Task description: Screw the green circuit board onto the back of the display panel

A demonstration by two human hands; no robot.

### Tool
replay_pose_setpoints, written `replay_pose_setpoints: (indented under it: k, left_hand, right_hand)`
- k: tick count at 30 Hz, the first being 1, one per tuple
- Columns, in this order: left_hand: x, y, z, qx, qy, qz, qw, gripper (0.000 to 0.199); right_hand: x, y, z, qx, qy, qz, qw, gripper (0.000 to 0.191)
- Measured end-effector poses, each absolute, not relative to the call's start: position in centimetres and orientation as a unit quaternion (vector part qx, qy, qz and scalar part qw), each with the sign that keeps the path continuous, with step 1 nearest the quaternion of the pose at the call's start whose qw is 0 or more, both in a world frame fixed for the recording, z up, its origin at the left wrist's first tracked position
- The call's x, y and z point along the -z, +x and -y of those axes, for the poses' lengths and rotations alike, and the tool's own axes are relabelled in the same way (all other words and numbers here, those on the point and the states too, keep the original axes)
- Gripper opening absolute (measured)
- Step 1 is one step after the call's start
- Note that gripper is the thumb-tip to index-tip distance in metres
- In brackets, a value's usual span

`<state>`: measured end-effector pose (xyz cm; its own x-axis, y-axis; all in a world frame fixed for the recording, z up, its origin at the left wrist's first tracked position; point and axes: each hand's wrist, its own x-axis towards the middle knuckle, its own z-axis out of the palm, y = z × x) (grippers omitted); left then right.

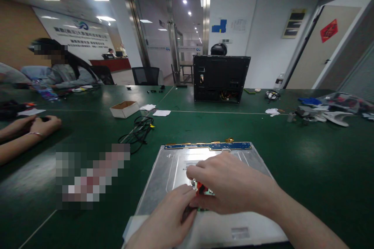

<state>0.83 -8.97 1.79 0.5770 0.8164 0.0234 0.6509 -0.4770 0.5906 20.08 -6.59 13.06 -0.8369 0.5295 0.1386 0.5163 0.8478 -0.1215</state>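
Note:
A flat display panel (154,175) with a silvery metal back lies on the green table before me. Along its far edge runs a narrow blue circuit board (187,146). Over the panel's middle, my right hand (236,183) is closed around a small red-and-black object (200,188), mostly hidden by the fingers. My left hand (168,214) is closed close beside it, fingertips nearly meeting the right hand's; what they pinch is hidden. Bits of a green circuit board (202,210) show beneath the hands. A whitish sheet (224,229) covers the near part of the panel.
Black cables (142,128) lie left of the panel, near a small open cardboard box (124,109). A black monitor housing (222,78) stands at the back. Assorted parts (309,113) are at the right. Another person's hands (43,126) rest at the left; another person (67,66) sits beyond.

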Motion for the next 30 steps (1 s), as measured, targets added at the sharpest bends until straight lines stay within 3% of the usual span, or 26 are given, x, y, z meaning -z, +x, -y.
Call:
replay_pose_setpoints:
  k: [9,19,30]
  left_hand:
    - [-1.73,0.96,9.00,-0.142,0.848,-0.438,0.261,0.013]
    - [-1.74,0.92,8.97,-0.154,0.851,-0.431,0.256,0.012]
    - [-1.54,0.82,8.92,-0.156,0.849,-0.433,0.261,0.012]
  right_hand:
    - [-13.15,20.01,6.70,-0.017,-0.276,0.958,0.072,0.013]
    - [-12.73,19.98,6.80,-0.009,-0.288,0.954,0.076,0.021]
    - [-13.41,19.91,7.30,-0.019,-0.285,0.956,0.062,0.014]
